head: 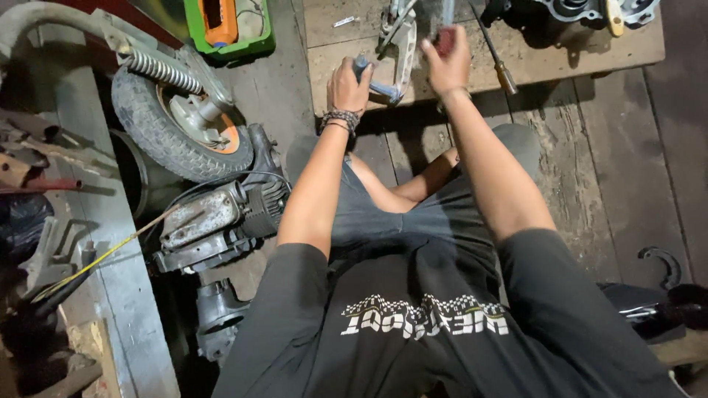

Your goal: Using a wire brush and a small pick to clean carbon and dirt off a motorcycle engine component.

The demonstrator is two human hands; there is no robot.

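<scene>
My left hand (348,85), with a braided bracelet on the wrist, grips the blue-grey handle of a metal part (398,51) lying on a low wooden board (560,59). My right hand (446,63) is closed around a dark reddish tool handle (445,38) held upright just right of that part. The part is a pale curved metal bracket with thin rods on it. Both arms reach forward over my crossed legs in dark shorts.
A screwdriver (495,59) lies on the board beside my right hand, an engine casing (582,11) at its far edge. A small wheel with spring (173,118) and an engine (214,221) lie to the left. A green tray (228,26) sits beyond.
</scene>
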